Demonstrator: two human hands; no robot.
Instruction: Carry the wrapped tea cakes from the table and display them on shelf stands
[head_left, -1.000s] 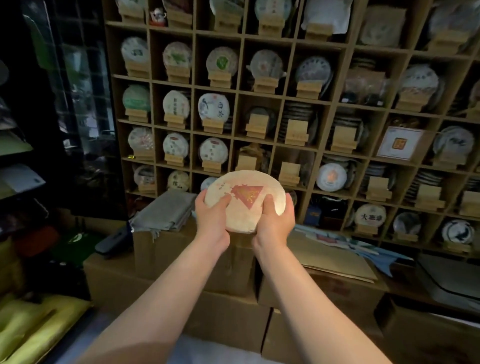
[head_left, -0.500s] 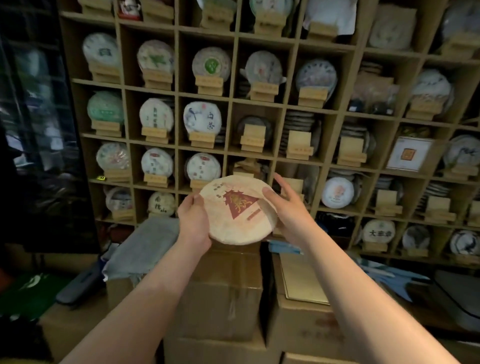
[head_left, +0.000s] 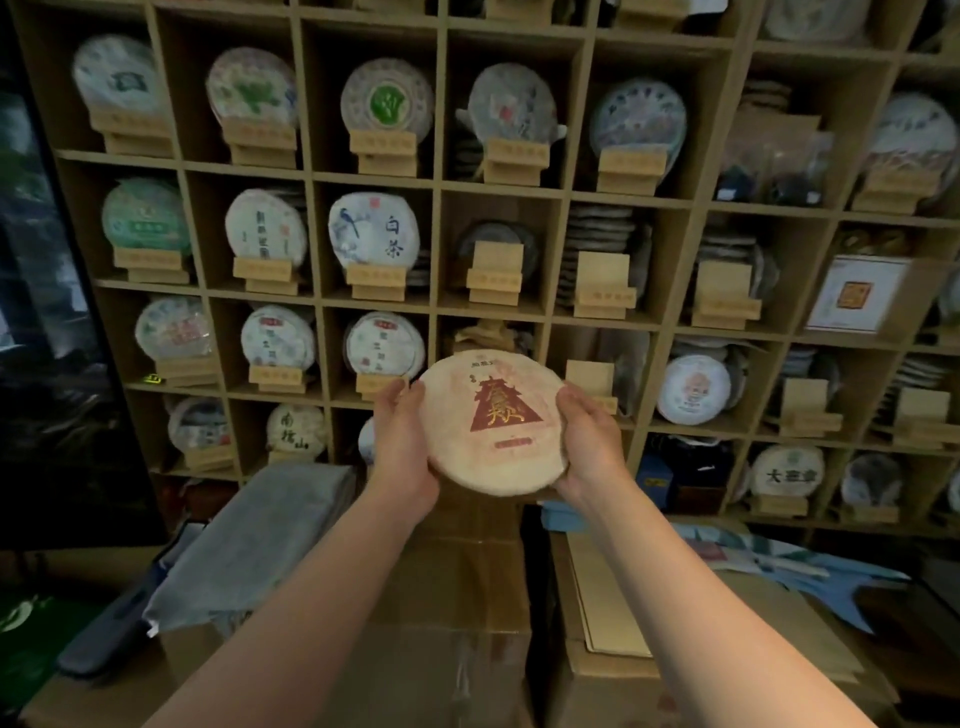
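Note:
A round tea cake (head_left: 491, 423) in cream paper with a red triangular print is held upright in front of the shelf (head_left: 441, 192). My left hand (head_left: 402, 447) grips its left edge and my right hand (head_left: 589, 441) grips its right edge. Right behind it stand two cubbies, one hidden by the cake and one with a bare wooden stand (head_left: 589, 379). More bare stands (head_left: 494, 278) sit one row higher. Most other cubbies show wrapped cakes on stands.
Stacked cardboard boxes (head_left: 452, 587) stand between me and the shelf. A folded grey cloth (head_left: 249, 540) lies on the left box, flat card and blue papers (head_left: 810, 571) on the right. A dark panel (head_left: 52, 312) closes the left side.
I have stepped closer to the shelf. The cake has turned so its print stands upright, and my right hand has closed back onto its right edge.

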